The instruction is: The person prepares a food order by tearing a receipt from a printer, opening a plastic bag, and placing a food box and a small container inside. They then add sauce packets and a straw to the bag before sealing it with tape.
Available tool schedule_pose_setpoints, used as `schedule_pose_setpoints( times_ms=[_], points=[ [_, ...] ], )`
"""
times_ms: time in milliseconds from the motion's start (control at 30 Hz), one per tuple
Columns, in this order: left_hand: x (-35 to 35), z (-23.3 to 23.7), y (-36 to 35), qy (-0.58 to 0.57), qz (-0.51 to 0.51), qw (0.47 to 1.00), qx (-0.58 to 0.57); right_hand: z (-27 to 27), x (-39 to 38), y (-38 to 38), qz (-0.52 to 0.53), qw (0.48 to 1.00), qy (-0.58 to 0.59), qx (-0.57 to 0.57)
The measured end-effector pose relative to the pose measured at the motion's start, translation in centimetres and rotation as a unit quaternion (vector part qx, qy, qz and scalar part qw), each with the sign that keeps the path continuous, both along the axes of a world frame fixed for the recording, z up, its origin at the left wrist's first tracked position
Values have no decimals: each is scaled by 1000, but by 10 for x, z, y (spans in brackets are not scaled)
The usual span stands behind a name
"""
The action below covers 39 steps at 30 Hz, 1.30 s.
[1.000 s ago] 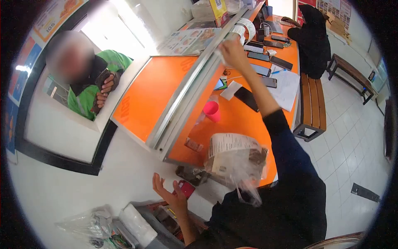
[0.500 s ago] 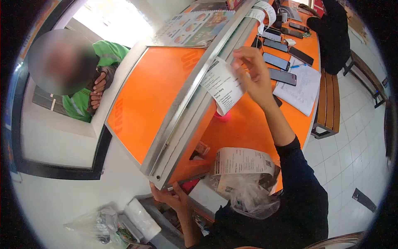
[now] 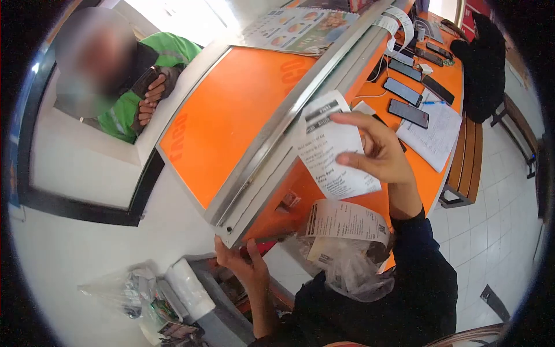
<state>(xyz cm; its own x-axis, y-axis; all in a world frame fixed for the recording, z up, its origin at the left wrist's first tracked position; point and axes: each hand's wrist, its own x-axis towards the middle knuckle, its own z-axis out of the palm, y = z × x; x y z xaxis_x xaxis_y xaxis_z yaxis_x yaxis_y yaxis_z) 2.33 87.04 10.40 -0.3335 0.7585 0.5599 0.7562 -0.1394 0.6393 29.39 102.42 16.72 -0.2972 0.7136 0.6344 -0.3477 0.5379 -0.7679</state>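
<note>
A printed paper receipt point(image 3: 328, 147) is held up by my right hand point(image 3: 384, 151), thumb and fingers pinched on its right side. The receipt tilts in front of the orange counter's raised metal edge. My left hand point(image 3: 243, 260) rests at the near corner of the metal ledge point(image 3: 226, 231), its thumb and fingers apart around the corner. Close in front of my body sits a clear plastic bag point(image 3: 358, 277) with another long curled receipt point(image 3: 347, 221) over it. What the bag contains is hard to make out.
Several phones point(image 3: 409, 113) and an open notebook point(image 3: 435, 134) with a blue pen lie on the right side. Menu sheets point(image 3: 300, 32) cover the far ledge. A person in a green jacket point(image 3: 167, 49) leans at the window. A wooden bench point(image 3: 465, 162) stands right.
My right hand has lifted the receipt from the slot by the ledge and drawn it nearer, so more print shows. My left hand stays at the corner. The view has shifted slightly.
</note>
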Motion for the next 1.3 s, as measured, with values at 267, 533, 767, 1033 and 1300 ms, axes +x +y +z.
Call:
schedule_pose_setpoints(
  times_ms=[267,533,767,1033,1300],
  points=[
    [0,0,-10,-72,-40,995,-51,43,-24,-21,-13,986,-155,61],
    [-8,3,-33,-73,-119,987,-82,81,-138,114,-117,887,-420,155],
    [-69,-45,-107,-54,-49,991,-115,58,-146,141,-82,830,-475,281],
    [-145,-107,-252,-161,135,967,-144,45,-127,160,-44,805,-511,298],
    [-192,-146,-368,-160,381,890,-195,29,-144,205,-78,825,-527,189]
  ],
)
